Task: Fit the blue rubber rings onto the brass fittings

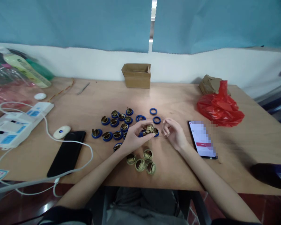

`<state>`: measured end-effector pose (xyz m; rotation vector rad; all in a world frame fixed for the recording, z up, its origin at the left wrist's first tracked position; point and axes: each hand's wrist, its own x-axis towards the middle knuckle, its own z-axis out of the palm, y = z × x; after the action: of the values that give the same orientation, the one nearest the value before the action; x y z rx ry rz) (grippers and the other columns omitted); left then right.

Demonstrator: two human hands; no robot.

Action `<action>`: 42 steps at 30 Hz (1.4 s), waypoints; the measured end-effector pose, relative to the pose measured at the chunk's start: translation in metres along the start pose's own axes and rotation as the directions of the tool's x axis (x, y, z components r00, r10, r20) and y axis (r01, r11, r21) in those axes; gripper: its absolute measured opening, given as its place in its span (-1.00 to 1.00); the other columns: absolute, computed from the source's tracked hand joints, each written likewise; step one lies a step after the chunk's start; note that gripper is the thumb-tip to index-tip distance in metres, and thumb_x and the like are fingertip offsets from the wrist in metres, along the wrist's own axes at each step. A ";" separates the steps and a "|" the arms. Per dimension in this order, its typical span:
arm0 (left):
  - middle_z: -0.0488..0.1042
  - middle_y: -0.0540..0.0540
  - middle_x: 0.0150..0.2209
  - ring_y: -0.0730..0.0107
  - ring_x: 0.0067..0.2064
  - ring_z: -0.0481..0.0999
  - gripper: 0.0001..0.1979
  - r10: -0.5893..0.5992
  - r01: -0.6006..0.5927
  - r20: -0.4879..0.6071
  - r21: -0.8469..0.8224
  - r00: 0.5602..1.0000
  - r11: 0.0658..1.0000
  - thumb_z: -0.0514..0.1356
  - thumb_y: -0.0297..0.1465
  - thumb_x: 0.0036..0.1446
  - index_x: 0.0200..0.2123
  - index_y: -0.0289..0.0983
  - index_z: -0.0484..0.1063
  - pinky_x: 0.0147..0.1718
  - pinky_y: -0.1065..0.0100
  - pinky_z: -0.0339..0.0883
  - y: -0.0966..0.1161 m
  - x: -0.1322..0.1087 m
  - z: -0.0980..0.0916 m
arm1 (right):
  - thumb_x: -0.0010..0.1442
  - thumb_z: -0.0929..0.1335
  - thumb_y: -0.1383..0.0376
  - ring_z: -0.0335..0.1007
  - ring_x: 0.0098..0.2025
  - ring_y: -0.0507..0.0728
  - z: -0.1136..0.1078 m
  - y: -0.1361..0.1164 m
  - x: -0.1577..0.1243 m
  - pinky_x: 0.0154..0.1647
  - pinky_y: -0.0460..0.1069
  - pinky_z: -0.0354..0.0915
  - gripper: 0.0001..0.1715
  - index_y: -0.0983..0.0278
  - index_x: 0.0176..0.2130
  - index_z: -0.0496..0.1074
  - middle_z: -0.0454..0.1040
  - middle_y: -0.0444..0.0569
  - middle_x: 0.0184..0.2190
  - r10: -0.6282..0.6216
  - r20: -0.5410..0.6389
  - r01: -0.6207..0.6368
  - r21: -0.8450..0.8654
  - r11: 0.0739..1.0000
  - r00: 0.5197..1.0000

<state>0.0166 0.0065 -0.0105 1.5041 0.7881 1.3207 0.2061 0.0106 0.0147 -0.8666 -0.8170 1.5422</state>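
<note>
My left hand (137, 137) pinches a round brass fitting (150, 129) between thumb and fingers, above the middle of the table. Just right of it, my right hand (173, 131) has its thumb and fingertips pressed together. A thin sliver seems to show at those fingertips, too small to name. Loose blue rings (153, 111) lie beyond the hands. To the left sits a group of brass fittings with blue rings around them (114, 122). Several brass fittings without blue rings (140, 164) rest nearer me, below my left wrist. My left hand partly hides some pieces.
An open cardboard box (137, 78) stands at the back. At right are a red plastic bag (221, 107), a lit phone (202, 140) and a dark bottle (271, 175). At left lie a black phone (66, 153), a power strip (21, 125), white cables and bottles (25, 67).
</note>
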 end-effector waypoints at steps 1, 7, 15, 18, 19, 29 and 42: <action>0.62 -0.14 -0.07 0.27 -0.06 0.63 -0.58 0.037 -0.035 -0.037 0.048 0.999 0.998 0.43 -0.40 0.05 0.00 -0.25 0.51 0.00 0.25 0.53 -0.001 -0.001 0.001 | 0.12 0.46 0.20 0.06 -0.63 -0.02 0.000 0.001 0.000 -0.55 -0.10 0.10 -0.82 0.26 -0.39 0.46 0.20 -0.27 -0.72 0.005 0.006 -0.005 0.001 1.000 1.000; 0.58 -0.16 -0.08 0.25 -0.06 0.61 -0.64 0.219 -0.172 -0.122 0.311 0.968 0.935 0.38 -0.44 0.09 0.00 -0.25 0.52 -0.01 0.23 0.53 -0.004 -0.005 -0.002 | 0.17 0.43 0.17 0.06 -0.64 -0.02 -0.002 0.008 0.000 -0.52 -0.08 0.06 -0.79 0.23 -0.38 0.42 0.21 -0.28 -0.71 -0.033 0.051 0.040 -0.134 0.990 0.998; 0.59 -0.11 -0.12 0.32 -0.20 0.65 -0.69 -0.098 0.080 -0.342 -0.067 0.935 0.995 0.33 -0.27 0.18 -0.04 -0.24 0.52 -0.19 0.28 0.59 0.005 0.008 -0.004 | 0.27 0.34 0.16 0.14 -0.57 0.03 -0.010 0.000 0.001 -0.49 -0.05 0.07 -0.79 0.22 -0.34 0.39 0.22 -0.24 -0.61 -0.237 0.107 0.236 -0.746 0.622 0.966; 0.60 -0.10 -0.13 0.35 -0.17 0.63 -0.66 -0.123 0.095 -0.354 -0.095 0.927 0.991 0.40 -0.30 0.10 -0.05 -0.23 0.53 -0.16 0.31 0.55 0.008 0.010 -0.006 | 0.27 0.31 0.25 0.34 -0.45 0.11 -0.028 -0.005 0.010 -0.39 0.01 0.23 -0.84 0.24 -0.19 0.46 0.44 -0.09 -0.45 -0.403 0.085 0.248 -0.894 0.373 0.911; 0.61 -0.10 -0.14 0.35 -0.16 0.62 -0.65 -0.116 0.091 -0.350 -0.087 0.930 0.992 0.41 -0.32 0.07 -0.06 -0.23 0.53 -0.15 0.32 0.55 0.009 0.010 -0.006 | 0.26 0.30 0.29 0.40 -0.39 0.15 -0.034 -0.005 0.013 -0.32 0.05 0.29 -0.79 0.25 -0.12 0.47 0.49 -0.03 -0.37 -0.443 0.118 0.264 -0.922 0.282 0.889; 0.63 -0.09 -0.19 0.30 -0.17 0.66 -0.63 -0.173 0.161 -0.150 -0.089 0.973 0.983 0.46 -0.33 0.00 -0.11 -0.24 0.54 -0.16 0.29 0.60 0.007 0.003 0.001 | 0.36 0.29 0.31 0.36 0.07 0.37 -0.040 0.025 0.027 0.03 0.29 0.34 -0.80 0.21 -0.10 0.51 0.46 0.17 0.02 -0.300 0.421 0.386 -0.906 -0.172 0.856; 0.66 -0.20 -0.06 0.15 -0.03 0.68 -0.47 -0.253 0.240 -0.069 -0.157 0.965 0.958 0.43 -0.40 0.01 0.08 -0.30 0.46 0.07 0.12 0.57 -0.008 0.001 0.001 | 0.37 0.30 0.40 0.41 0.23 0.25 0.003 0.018 -0.014 0.18 0.27 0.42 -0.77 0.19 0.02 0.33 0.42 0.17 0.20 -0.559 0.565 0.712 -0.699 0.068 0.607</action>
<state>0.0185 0.0094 -0.0175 1.1950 0.8845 1.2352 0.1957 -0.0061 0.0017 -0.8862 -1.9490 0.1846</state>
